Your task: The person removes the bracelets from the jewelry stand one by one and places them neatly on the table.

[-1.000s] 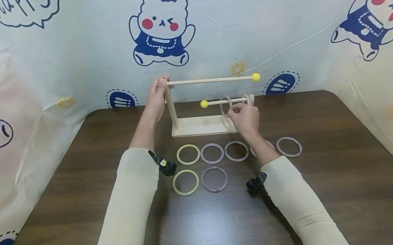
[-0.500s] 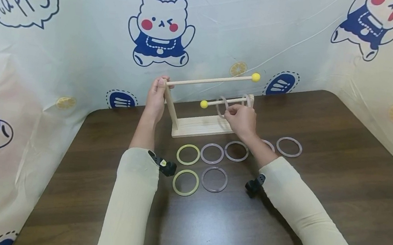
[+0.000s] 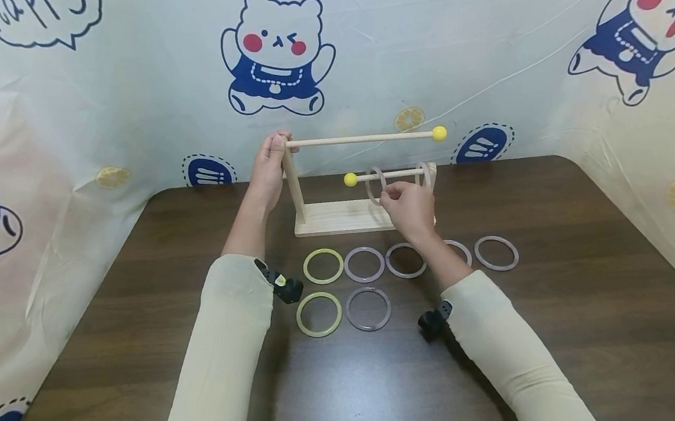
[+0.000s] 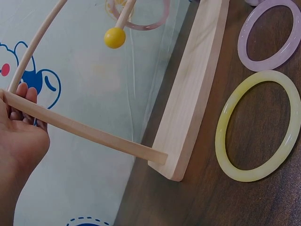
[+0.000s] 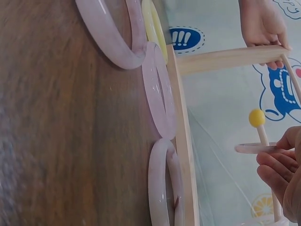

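Observation:
A wooden stand (image 3: pixel 343 219) has an upper rod (image 3: pixel 361 137) and a lower rod (image 3: pixel 401 173), each ending in a yellow ball (image 3: pixel 350 179). At the top of its left upright, my left hand (image 3: pixel 269 164) grips the wood, fingers behind and thumb in front. My right hand (image 3: pixel 410 208) pinches a pale purple bangle (image 5: pixel 249 148) that encircles the lower rod, close to the yellow ball. Another pale bangle (image 3: pixel 427 173) hangs at that rod's right end, by the short right post, partly covered by the right hand in the head view.
On the dark wooden table (image 3: pixel 201 362), two yellow-green bangles, a front one (image 3: pixel 316 335) and a rear one (image 3: pixel 321 282), lie flat. Several purple ones, such as this bangle (image 3: pixel 366 329), lie beside them and toward the right (image 3: pixel 495 267). A printed cloth (image 3: pixel 158 79) hangs behind.
My right hand has slid the pinched bangle leftward along the lower rod, nearer the yellow ball. The left hand and the stand have stayed in place.

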`<state>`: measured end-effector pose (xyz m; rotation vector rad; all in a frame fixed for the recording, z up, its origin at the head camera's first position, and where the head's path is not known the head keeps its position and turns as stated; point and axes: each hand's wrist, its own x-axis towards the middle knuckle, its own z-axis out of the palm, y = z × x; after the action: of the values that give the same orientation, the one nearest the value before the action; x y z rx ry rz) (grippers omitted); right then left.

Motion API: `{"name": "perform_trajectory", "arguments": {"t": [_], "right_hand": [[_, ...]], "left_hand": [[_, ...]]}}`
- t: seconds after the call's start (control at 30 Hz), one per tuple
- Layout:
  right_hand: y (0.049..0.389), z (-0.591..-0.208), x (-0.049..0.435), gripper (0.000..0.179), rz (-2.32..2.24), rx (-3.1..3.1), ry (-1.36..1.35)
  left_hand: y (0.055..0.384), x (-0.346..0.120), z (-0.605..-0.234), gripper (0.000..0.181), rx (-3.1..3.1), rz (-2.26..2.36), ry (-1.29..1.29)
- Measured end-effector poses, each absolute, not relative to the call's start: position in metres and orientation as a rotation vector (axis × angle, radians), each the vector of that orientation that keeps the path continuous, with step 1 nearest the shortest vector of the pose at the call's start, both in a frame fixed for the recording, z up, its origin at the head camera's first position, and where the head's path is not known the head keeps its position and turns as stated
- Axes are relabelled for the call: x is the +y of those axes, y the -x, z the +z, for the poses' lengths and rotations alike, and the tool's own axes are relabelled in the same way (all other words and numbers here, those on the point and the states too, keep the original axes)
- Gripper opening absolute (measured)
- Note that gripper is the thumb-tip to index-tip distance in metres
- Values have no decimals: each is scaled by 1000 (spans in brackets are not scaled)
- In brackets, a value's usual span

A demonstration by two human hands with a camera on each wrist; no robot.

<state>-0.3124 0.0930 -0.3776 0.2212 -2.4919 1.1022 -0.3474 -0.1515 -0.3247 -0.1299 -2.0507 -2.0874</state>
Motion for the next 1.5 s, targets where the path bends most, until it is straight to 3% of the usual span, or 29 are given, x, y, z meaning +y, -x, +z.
{"name": "perform_trajectory", "arguments": {"t": [0.93,1.5], "right_hand": [[313,-378,82,13,1011,-2438,-296],[315,-377,75,12,1044,-2466,-286]], "left_hand": [[348,-151,-325,42,-2065,-2071,143],[348,-153,-326,33,-2058,-2072,153]]}}
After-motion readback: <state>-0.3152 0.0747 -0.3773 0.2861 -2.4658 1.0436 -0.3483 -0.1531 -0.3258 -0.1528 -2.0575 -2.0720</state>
